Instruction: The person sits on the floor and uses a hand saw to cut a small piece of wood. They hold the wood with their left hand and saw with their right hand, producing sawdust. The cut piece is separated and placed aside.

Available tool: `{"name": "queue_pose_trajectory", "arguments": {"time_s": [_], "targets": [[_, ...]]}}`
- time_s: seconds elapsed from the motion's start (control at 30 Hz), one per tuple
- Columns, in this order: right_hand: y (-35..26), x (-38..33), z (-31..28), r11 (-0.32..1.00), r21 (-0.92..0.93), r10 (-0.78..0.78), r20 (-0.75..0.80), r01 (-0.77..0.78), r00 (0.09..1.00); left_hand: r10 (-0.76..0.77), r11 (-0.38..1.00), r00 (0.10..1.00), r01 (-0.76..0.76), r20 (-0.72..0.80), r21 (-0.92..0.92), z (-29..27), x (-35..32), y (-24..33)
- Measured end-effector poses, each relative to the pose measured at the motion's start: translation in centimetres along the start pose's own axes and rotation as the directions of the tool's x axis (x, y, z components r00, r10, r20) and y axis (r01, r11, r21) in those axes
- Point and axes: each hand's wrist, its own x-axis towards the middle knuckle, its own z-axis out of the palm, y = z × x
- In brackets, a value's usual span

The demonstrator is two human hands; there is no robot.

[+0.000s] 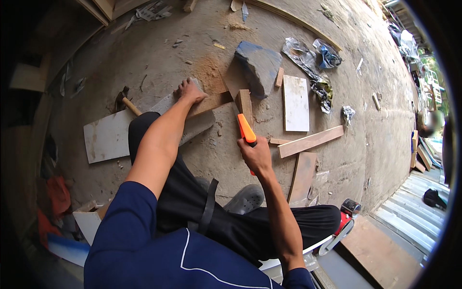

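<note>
My right hand (256, 155) is closed around the orange and black handle of a handsaw (246, 128). The saw's thin blade points away from me, passing by the end of a brown wood strip (211, 103). My left hand (190, 91) presses down with curled fingers on the strip's left part. Beneath that strip lies a grey block (198, 126), dusty on top. A short upright-looking wood piece (244, 105) sits just right of the blade, partly behind it. Orange-brown sawdust (208, 70) is scattered on the ground beyond my left hand.
A blue-grey stone block (258, 65) stands ahead. To the right lie a white board (296, 103), a long wood strip (312, 141) and crumpled plastic (323, 91). At left are a hammer (129, 103) and a white panel (108, 136). A tape roll (351, 207) rests by my right knee.
</note>
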Motion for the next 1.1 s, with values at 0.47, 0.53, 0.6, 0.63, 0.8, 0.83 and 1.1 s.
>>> {"name": "queue_pose_trajectory", "arguments": {"time_s": [0.47, 0.53, 0.6, 0.63, 0.8, 0.83, 1.1], "targets": [[-15.4, 3.1, 0.6, 0.988, 0.089, 0.119, 0.048, -0.123, 0.992, -0.05, 0.979, 0.984, 0.015, -0.17, -0.205, -15.2, -2.5, 3.1], [-19.2, 6.1, -1.2, 0.988, 0.073, 0.133, 0.068, -0.137, 0.989, -0.009, 0.967, 0.964, -0.059, -0.267, -0.246, -18.0, -1.0, 5.4], [-21.2, 9.3, -2.0, 0.99, 0.043, 0.13, 0.08, -0.134, 0.988, -0.032, 0.955, 0.988, -0.014, -0.149, -0.297, -19.2, 2.0, 6.6], [-22.1, 11.1, -2.3, 0.991, 0.029, 0.131, 0.09, -0.134, 0.987, -0.044, 0.948, 0.995, 0.014, -0.087, -0.318, -19.7, 3.8, 7.0], [-22.7, 22.8, 1.2, 0.988, -0.041, 0.152, 0.038, -0.15, 0.988, -0.131, 0.95, 0.966, 0.058, -0.222, -0.308, -18.0, 17.2, 8.0], [-22.5, 25.1, 2.0, 0.978, -0.048, 0.204, 0.05, -0.202, 0.978, -0.147, 0.952, 0.956, 0.067, -0.254, -0.298, -17.5, 20.1, 7.8], [-23.3, 34.4, 5.0, 0.943, -0.073, 0.329, 0.092, -0.323, 0.94, -0.115, 0.953, 0.928, 0.003, -0.354, -0.301, -13.6, 34.8, 6.1]]}}
